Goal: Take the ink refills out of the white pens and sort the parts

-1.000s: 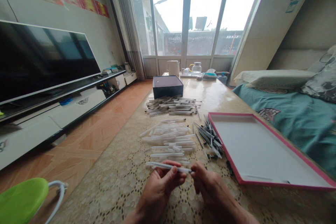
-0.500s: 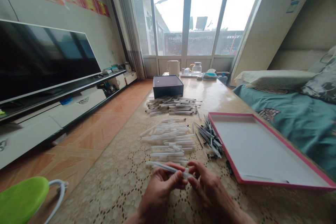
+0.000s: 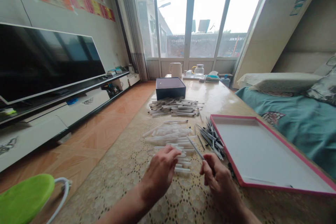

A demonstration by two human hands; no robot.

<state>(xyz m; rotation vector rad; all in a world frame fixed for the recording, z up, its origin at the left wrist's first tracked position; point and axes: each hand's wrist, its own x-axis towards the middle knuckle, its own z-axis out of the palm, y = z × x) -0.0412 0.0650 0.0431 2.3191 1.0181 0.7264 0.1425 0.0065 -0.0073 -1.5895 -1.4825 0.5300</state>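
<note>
In my right hand (image 3: 216, 175), thumb and fingers pinch the near end of a slim grey-white pen (image 3: 195, 148), which slants up and left above the table. My left hand (image 3: 162, 168) is over the near end of a spread of clear pen barrels (image 3: 170, 133). Its fingers curl inward, and anything between them is hidden. Short whitish pieces (image 3: 182, 170) show just beyond and right of those fingers. To the right lies a heap of dark thin refills (image 3: 210, 136) against the pink-edged lid. Farther off, a pile of dark-tipped pens (image 3: 175, 107) lies before a dark box.
The pink-rimmed white tray-like lid (image 3: 267, 154) holds one thin stick near its front edge. A dark blue box (image 3: 170, 92) stands farther back. Behind it are a kettle (image 3: 175, 70) and a glass jug (image 3: 199, 70). A green stool seat (image 3: 27, 196) is beside the table's left edge.
My hands have drawn apart. The whitish pen that lay across my left hand is gone from it; a pen now points up-left from my right hand. My left hand has moved forward over the barrels.
</note>
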